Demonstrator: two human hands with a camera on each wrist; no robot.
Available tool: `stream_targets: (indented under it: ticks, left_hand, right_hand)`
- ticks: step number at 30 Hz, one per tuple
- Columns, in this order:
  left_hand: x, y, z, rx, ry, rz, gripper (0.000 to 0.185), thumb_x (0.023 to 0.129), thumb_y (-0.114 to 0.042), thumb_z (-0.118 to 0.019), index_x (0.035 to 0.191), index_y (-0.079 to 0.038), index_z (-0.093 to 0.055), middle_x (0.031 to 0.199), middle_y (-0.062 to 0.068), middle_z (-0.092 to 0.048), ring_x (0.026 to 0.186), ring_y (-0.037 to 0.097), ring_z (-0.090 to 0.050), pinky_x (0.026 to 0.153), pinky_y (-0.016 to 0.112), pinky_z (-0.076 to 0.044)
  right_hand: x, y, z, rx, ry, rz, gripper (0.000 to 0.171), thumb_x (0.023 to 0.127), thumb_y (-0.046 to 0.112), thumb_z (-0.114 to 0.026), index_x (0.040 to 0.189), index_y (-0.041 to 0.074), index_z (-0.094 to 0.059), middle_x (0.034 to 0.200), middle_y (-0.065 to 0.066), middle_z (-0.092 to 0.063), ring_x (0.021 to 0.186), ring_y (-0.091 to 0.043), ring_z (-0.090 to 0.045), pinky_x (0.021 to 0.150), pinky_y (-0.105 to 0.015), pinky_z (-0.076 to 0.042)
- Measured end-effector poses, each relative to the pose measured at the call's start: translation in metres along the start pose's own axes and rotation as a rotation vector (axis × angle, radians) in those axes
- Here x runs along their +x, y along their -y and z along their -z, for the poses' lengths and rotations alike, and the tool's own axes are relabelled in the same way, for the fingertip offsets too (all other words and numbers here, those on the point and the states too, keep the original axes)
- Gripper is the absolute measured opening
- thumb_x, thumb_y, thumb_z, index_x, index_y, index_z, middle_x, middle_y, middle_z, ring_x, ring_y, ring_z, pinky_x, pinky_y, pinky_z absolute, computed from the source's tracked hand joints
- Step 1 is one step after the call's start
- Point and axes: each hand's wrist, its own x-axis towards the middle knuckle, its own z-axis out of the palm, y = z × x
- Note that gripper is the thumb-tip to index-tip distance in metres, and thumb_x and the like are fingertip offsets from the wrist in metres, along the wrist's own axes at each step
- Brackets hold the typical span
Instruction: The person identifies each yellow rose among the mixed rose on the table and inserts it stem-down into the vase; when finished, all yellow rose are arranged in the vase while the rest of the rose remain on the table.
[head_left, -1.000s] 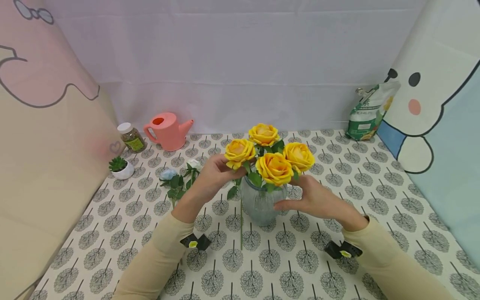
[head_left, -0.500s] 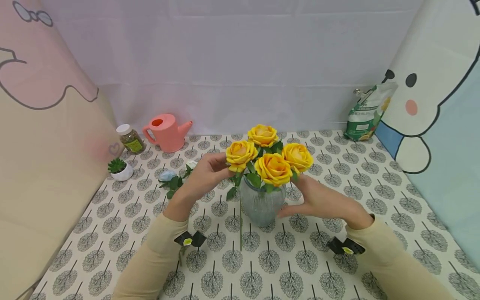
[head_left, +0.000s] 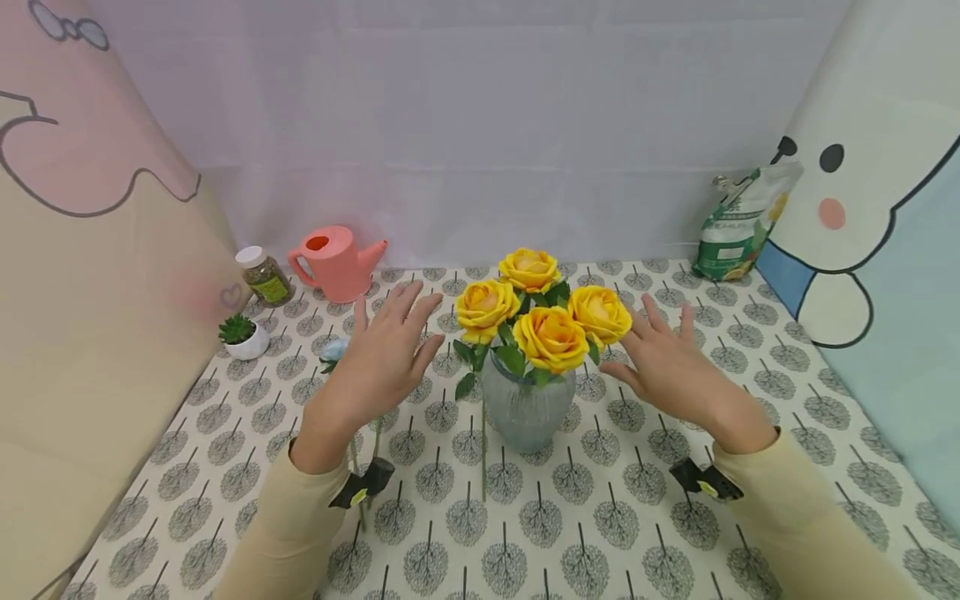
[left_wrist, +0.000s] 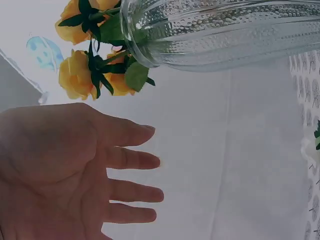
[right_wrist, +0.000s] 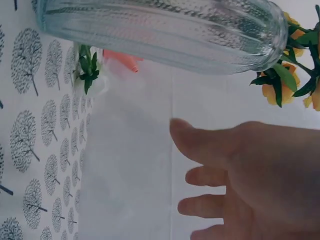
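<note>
Head view: from above and behind, facing forward and down over the table (head_left: 525,533), moderately near. Left wrist view: close, low, turned sideways, facing the vase (left_wrist: 225,35). Right wrist view: likewise, from the opposite side. Shared by all: vase and roses (head_left: 551,337).

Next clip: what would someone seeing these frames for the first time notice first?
Four yellow roses in a ribbed glass vase stand mid-table on the tree-print tablecloth. The left hand and right hand hover either side of it with fingers spread, touching nothing. A pink watering can stands by the back wall to the left.
</note>
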Motion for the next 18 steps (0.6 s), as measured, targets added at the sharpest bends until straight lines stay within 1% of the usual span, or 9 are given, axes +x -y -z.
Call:
stream_targets:
  ticks: [2,4,6,8,13,18]
  left_hand:
    - [0.001,0.002,-0.001,0.042,0.049,0.036,0.058,0.107,-0.037,-0.047,0.156,-0.010,-0.033,0.164,0.019,-0.017,0.151,0.039,-0.009,0.114,0.069,0.005]
    - [0.005,0.006,-0.004,0.073,0.095,0.070,0.061,0.107,-0.039,-0.045,0.158,-0.011,-0.029,0.165,0.019,-0.011,0.151,0.040,-0.004,0.113,0.071,0.007]
    - [0.009,0.012,-0.009,0.082,0.134,0.102,0.064,0.107,-0.041,-0.043,0.159,-0.011,-0.024,0.165,0.019,-0.007,0.150,0.041,0.000,0.112,0.071,0.009]
    - [0.014,0.019,-0.014,0.085,0.169,0.132,0.067,0.107,-0.045,-0.041,0.161,-0.012,-0.018,0.165,0.019,-0.003,0.150,0.041,0.003,0.111,0.071,0.010]
    - [0.023,0.034,-0.026,0.071,0.215,0.160,0.075,0.106,-0.051,-0.037,0.162,-0.013,-0.004,0.165,0.016,0.006,0.149,0.040,0.010,0.110,0.071,0.014]
    - [0.028,0.039,-0.034,0.051,0.244,0.167,0.079,0.105,-0.056,-0.035,0.161,-0.015,0.002,0.165,0.013,0.014,0.149,0.038,0.014,0.109,0.069,0.019]
  right_hand:
    - [0.002,-0.001,-0.001,-0.036,-0.008,-0.049,0.071,0.104,0.042,-0.051,0.156,0.001,-0.027,0.162,-0.025,-0.014,0.146,-0.052,-0.002,0.105,-0.074,0.018]
    - [0.003,-0.003,-0.002,-0.061,-0.014,-0.096,0.074,0.105,0.047,-0.046,0.158,0.001,-0.021,0.162,-0.027,-0.014,0.146,-0.053,-0.002,0.104,-0.074,0.020]
    - [0.004,-0.005,-0.002,-0.072,-0.027,-0.132,0.076,0.105,0.052,-0.041,0.158,0.001,-0.020,0.161,-0.028,-0.015,0.146,-0.054,0.000,0.102,-0.074,0.022]
    - [0.004,-0.007,-0.003,-0.073,-0.033,-0.163,0.079,0.105,0.055,-0.037,0.160,0.004,-0.013,0.161,-0.028,-0.014,0.146,-0.053,0.005,0.101,-0.073,0.024]
    - [0.006,-0.013,-0.003,-0.050,-0.050,-0.205,0.080,0.104,0.057,-0.036,0.161,0.009,-0.006,0.163,-0.026,-0.005,0.144,-0.049,0.018,0.101,-0.073,0.024]
    - [0.007,-0.017,-0.006,-0.030,-0.060,-0.230,0.082,0.103,0.061,-0.035,0.161,0.011,-0.006,0.164,-0.024,0.002,0.142,-0.048,0.025,0.101,-0.074,0.024]
